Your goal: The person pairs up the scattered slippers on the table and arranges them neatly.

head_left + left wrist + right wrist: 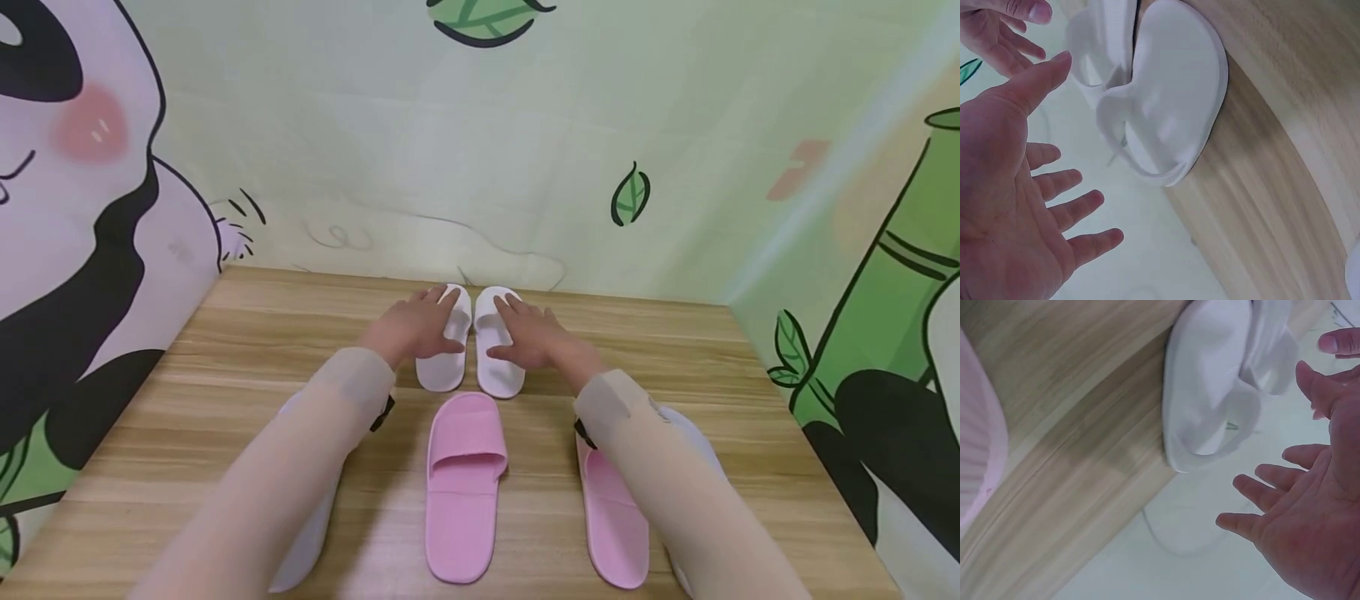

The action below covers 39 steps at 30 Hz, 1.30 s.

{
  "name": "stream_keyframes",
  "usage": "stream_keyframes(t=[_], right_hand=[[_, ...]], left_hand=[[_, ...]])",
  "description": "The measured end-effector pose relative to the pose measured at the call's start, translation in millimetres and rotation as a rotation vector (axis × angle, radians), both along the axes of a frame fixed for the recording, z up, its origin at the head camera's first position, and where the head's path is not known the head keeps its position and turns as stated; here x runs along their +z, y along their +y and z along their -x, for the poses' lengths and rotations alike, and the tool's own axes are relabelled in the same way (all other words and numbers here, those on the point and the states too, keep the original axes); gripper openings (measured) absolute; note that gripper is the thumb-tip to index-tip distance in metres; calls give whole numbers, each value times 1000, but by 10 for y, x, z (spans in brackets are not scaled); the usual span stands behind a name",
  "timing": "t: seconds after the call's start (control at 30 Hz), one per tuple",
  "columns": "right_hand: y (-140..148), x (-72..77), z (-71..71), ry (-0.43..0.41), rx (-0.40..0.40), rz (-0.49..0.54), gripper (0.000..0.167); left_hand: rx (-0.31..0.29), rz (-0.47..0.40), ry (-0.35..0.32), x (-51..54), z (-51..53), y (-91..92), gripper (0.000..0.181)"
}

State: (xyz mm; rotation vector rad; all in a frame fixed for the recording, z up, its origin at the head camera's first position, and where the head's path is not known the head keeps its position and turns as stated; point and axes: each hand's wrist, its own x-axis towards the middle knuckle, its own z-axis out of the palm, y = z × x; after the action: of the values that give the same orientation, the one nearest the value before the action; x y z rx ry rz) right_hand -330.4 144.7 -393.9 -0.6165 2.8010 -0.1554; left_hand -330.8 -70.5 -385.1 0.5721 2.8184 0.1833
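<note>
White slippers (441, 371) (493, 332) lie side by side beneath the released, loosely spread hands (417, 325) (536, 337).

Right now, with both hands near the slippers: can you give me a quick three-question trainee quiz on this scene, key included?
1. Count: how many pink slippers show in the head view?
2. Multiple choice: which slippers lie nearest the wall ahead of the person? A) a pink pair; B) a white pair; C) a green pair
3. True or false: the left hand has its fingers spread and grips nothing.

Key:
1. Two; one is partly hidden by the right sleeve.
2. B; the white pair lies side by side there.
3. True; the left wrist view shows the spread fingers.
</note>
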Motion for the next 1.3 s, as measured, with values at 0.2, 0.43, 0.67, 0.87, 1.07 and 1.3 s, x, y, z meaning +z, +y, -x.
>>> stream_keyframes(t=[0.2, 0.43, 0.67, 0.87, 1.07, 1.3], right_hand=[[-7, 106, -101, 1, 32, 27, 95], [5, 152, -305, 5, 82, 67, 97], [5, 159, -554, 15, 117, 101, 100], [-28, 149, -755, 6, 134, 91, 102], [-57, 122, -932, -17, 144, 105, 103], [-47, 71, -1124, -12, 120, 91, 103]], left_hand=[[-41, 4, 36, 59, -74, -119, 97], [-78, 27, 70, 115, -283, -239, 96], [-109, 9, 80, 113, -525, -388, 95], [-128, -11, 110, 91, -738, -543, 94], [-132, -37, 132, 7, -917, -708, 91], [-104, -67, 120, -39, -1128, -797, 92]])
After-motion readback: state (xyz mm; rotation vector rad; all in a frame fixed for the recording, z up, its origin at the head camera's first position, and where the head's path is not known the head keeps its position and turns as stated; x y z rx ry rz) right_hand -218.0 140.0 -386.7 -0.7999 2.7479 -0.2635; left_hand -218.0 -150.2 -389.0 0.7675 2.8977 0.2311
